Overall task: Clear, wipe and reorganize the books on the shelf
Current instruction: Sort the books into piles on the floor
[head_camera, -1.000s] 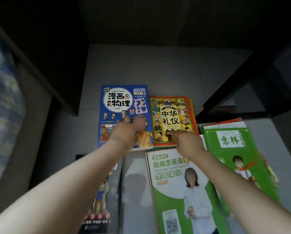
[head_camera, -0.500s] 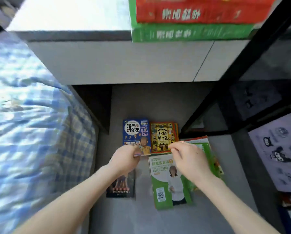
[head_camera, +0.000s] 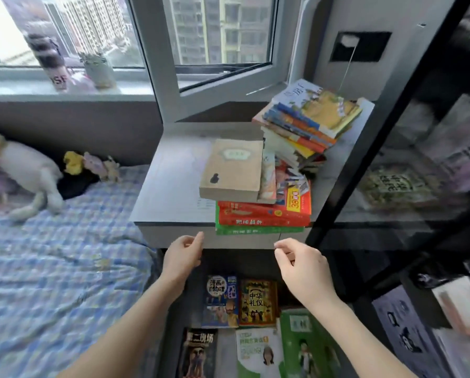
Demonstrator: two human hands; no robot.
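Several books lie flat on the floor: a blue comic physics book (head_camera: 220,300), an orange-yellow book (head_camera: 258,301), a dark book (head_camera: 198,350), a green-and-white English book (head_camera: 257,353) and a green book (head_camera: 304,342). On the grey shelf top (head_camera: 171,181) stand piles of books: a tan book (head_camera: 233,170) over red and green volumes (head_camera: 261,218), and a slanted colourful stack (head_camera: 310,118). My left hand (head_camera: 183,256) and my right hand (head_camera: 302,264) hover in front of the shelf edge, fingers loosely curled, holding nothing.
A bed with a blue checked cover (head_camera: 51,268) lies to the left, with a white plush toy (head_camera: 23,170). A black frame with glass (head_camera: 392,132) stands on the right. A window (head_camera: 223,31) and sill with a bottle (head_camera: 51,58) are behind.
My view has risen from the floor books to the shelf top. Both hands have let go of the floor books and lifted to the shelf's front edge.
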